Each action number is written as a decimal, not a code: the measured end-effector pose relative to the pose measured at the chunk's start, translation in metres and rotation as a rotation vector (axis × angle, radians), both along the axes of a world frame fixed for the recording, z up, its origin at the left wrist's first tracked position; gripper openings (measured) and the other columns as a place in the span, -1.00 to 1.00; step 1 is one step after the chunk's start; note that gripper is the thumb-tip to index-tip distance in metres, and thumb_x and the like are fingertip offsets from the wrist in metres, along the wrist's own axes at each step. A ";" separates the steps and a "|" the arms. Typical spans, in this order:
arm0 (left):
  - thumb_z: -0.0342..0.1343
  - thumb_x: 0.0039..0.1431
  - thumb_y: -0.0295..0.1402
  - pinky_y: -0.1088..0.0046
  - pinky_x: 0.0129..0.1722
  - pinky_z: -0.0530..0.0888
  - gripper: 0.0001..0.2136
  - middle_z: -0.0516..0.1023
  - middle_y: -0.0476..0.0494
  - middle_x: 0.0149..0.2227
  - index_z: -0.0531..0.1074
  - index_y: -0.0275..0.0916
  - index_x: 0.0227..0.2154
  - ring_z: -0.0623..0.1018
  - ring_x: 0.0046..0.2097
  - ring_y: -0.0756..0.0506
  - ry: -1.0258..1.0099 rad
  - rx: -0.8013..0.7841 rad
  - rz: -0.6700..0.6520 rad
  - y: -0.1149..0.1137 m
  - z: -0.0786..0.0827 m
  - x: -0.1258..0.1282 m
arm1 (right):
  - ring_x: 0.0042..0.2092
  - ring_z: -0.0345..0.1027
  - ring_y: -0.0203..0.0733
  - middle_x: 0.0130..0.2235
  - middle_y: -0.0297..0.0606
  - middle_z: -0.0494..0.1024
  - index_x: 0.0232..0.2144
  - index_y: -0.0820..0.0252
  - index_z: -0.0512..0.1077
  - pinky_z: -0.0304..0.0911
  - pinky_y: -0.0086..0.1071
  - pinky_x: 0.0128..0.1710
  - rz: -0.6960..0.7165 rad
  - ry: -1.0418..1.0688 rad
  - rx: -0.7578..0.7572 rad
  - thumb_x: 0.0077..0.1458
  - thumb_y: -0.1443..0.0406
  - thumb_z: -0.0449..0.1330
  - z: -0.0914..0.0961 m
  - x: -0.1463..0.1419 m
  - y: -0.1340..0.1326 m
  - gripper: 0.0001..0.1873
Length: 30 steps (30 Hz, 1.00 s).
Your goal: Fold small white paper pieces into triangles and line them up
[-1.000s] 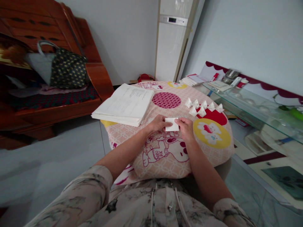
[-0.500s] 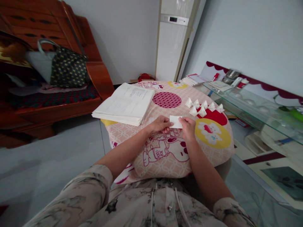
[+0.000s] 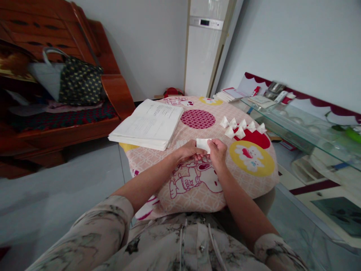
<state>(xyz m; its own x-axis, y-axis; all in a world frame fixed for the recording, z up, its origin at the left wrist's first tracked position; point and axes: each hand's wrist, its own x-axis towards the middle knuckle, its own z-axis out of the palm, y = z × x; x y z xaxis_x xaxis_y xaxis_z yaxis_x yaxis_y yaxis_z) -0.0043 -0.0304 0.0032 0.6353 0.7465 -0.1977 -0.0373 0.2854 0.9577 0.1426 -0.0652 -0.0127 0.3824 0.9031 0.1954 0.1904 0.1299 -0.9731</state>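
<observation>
A small white paper piece is pinched between both hands above a pink cartoon-print cushion. My left hand grips its lower left edge with fingers closed. My right hand holds the right side, thumb on top. Several small folded white paper shapes lie in a cluster on the cushion, just beyond my right hand. An open book of printed pages rests on the cushion's far left part.
A glass-topped table with cups and papers stands to the right. A wooden bench with a dark patterned bag is at the left. A tall white air conditioner stands at the back wall. Grey floor lies at left.
The paper piece has become narrower between my hands, and both hands have drawn closer together and shifted slightly left.
</observation>
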 end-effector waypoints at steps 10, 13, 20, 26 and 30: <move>0.34 -0.04 -0.50 0.63 -0.61 0.39 -0.89 0.54 -0.09 -0.61 0.51 -0.39 -0.55 0.46 -0.63 0.08 -0.016 -0.061 0.062 0.006 0.005 -0.013 | -0.70 0.07 -0.34 -0.67 -0.49 0.26 -0.54 0.10 0.33 -0.09 -0.44 -0.79 -0.127 0.209 0.043 -0.05 0.07 0.23 0.005 0.018 0.008 -0.73; 0.34 0.01 -0.43 0.60 -0.57 0.46 -0.88 0.59 -0.15 -0.54 0.55 -0.40 -0.48 0.53 -0.58 0.04 -0.035 -0.088 0.085 0.009 0.006 -0.015 | -0.71 0.07 -0.34 -0.69 -0.49 0.25 -0.55 0.09 0.30 -0.15 -0.44 -0.79 -0.145 0.233 0.030 -0.05 0.07 0.24 0.007 0.024 0.008 -0.72; 0.45 -0.07 -0.41 0.62 -0.61 0.42 -0.78 0.55 -0.11 -0.59 0.52 -0.42 -0.50 0.48 -0.61 0.07 0.010 -0.040 0.003 0.004 -0.002 0.000 | -0.63 0.17 -0.30 -0.59 -0.43 0.37 -0.47 0.14 0.39 0.05 -0.42 -0.71 -0.007 0.044 0.005 0.04 0.03 0.20 0.000 0.009 0.004 -0.69; 0.51 -0.13 -0.34 0.64 -0.71 0.30 -0.68 0.47 -0.03 -0.68 0.47 -0.39 -0.57 0.39 -0.68 0.09 0.038 0.002 0.035 0.002 -0.004 0.000 | -0.48 0.16 -0.26 -0.57 -0.40 0.32 -0.56 0.12 0.30 0.11 -0.38 -0.51 -0.101 -0.238 0.157 0.11 0.05 0.12 0.000 0.005 0.004 -0.66; 0.50 -0.09 -0.36 0.65 -0.71 0.31 -0.69 0.48 -0.04 -0.68 0.46 -0.40 -0.60 0.39 -0.69 0.10 0.038 -0.053 0.050 0.001 0.004 0.000 | -0.47 0.13 -0.26 -0.57 -0.41 0.30 -0.57 0.11 0.26 0.09 -0.35 -0.44 -0.183 -0.302 0.234 0.12 0.06 0.10 0.004 0.005 0.005 -0.67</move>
<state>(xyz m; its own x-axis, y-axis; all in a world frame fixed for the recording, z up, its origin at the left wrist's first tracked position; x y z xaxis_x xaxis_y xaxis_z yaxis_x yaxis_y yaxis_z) -0.0046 -0.0291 0.0072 0.5892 0.7648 -0.2608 -0.0168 0.3343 0.9423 0.1473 -0.0605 -0.0087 0.4266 0.7438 0.5146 0.5027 0.2780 -0.8186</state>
